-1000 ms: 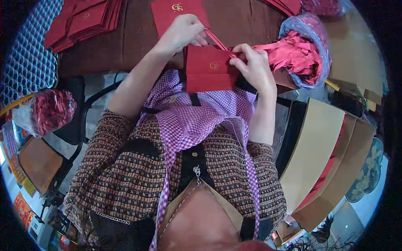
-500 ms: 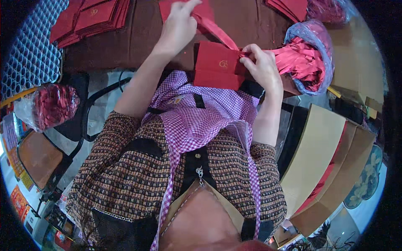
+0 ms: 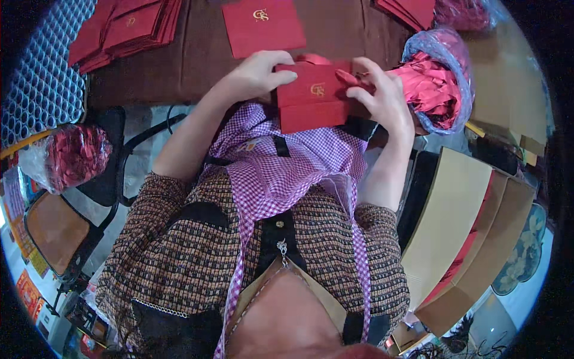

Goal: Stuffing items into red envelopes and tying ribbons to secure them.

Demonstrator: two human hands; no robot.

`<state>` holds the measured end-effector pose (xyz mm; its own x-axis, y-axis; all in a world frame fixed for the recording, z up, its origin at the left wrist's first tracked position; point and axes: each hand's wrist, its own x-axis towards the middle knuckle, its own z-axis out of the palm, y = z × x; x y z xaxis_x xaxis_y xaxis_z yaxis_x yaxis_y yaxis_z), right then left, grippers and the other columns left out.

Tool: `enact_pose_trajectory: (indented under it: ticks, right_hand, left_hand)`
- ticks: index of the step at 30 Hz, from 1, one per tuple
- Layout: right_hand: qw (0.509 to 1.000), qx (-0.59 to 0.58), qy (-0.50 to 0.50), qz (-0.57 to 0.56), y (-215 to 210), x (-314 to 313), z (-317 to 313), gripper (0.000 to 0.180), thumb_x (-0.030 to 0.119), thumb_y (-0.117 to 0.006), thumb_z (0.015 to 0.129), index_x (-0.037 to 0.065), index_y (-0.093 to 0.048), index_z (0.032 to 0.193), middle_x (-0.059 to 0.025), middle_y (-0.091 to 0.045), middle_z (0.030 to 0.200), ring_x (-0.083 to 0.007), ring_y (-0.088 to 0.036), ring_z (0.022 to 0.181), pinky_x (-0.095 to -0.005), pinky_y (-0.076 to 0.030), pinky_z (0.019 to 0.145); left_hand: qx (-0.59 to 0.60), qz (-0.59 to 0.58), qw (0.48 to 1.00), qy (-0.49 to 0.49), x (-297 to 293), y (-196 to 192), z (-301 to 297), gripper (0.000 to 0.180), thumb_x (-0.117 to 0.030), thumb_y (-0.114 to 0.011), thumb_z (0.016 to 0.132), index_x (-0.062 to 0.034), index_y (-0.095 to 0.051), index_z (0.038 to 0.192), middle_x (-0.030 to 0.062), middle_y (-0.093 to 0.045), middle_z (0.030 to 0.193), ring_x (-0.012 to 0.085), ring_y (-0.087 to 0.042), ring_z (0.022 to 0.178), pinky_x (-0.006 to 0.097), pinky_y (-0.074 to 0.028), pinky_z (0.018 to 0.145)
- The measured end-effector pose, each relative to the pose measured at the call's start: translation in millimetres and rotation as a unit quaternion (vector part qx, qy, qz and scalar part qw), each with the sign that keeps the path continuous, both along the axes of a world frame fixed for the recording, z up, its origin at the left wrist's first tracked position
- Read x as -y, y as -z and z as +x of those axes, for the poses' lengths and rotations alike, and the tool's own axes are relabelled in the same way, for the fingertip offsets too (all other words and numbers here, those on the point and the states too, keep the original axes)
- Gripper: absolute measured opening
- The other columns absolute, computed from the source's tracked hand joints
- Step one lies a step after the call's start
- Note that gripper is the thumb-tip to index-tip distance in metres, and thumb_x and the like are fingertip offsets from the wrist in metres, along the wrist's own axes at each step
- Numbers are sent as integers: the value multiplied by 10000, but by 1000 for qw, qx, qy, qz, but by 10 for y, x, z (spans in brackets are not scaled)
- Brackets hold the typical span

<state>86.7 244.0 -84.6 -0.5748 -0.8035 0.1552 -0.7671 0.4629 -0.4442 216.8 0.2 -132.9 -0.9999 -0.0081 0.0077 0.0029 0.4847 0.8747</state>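
We have the red card box (image 3: 312, 97) pinched at the near table edge, just above our lap. Left hand (image 3: 258, 75) grips its left end, thumb on top. Right hand (image 3: 382, 99) has fingers closed narrow on a red ribbon (image 3: 350, 78) at the right end. Likely risks: the satin ribbon slips from the pinch, or the thin card flap creases under thumb pressure. Box is matte and rectangular with a gold emblem. Far: a flat red sleeve (image 3: 263, 25) on the brown table (image 3: 179, 66). Right: a crinkly clear bag of ribbons (image 3: 439, 84). Far left: stacked flat red blanks (image 3: 128, 27).
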Motion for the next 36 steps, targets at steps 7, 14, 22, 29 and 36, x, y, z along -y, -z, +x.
enact_pose_trajectory:
  ticks: [7,14,22,29,36]
  right_hand:
    - [950,283,68,-115,-286,-375,-6,259,16,-624,804,-19,-579,1057,-40,-620,915,-113,-593,794,-250,-470,713]
    - [657,570,-152,-469,58,-398,43,235,36,-571,872,-28,-583,1098,-128,-602,932,-240,-566,871,-355,-459,769]
    - [862,309,128,-381,46,-86,246,149,-75,-595,821,-51,-660,953,-104,-652,980,-161,-590,927,-267,-464,840]
    - [977,-11,5,-211,183,279,341,159,16,-685,736,62,-703,887,-82,-648,913,-225,-586,887,-322,-445,833]
    - [977,59,144,-146,610,396,397,144,117,-689,757,22,-667,863,-106,-663,813,-230,-625,759,-335,-488,716]
  left_hand:
    - [44,109,989,-88,143,-58,-14,256,-171,-632,854,35,-609,1005,13,-609,867,96,-541,799,254,-454,703]
    - [69,119,986,-91,29,0,-107,294,-176,-621,849,19,-601,1069,11,-599,835,89,-533,752,245,-445,652]
    - [119,176,975,-69,-21,-1,-197,337,-185,-624,831,1,-596,1110,15,-586,794,89,-527,692,237,-433,589]
    - [50,141,988,-48,-185,225,-349,315,-140,-631,828,15,-592,1099,24,-600,839,87,-530,725,248,-447,615]
    - [41,61,996,-40,-251,222,-381,313,-114,-638,820,20,-575,1096,36,-608,871,96,-547,773,258,-462,673]
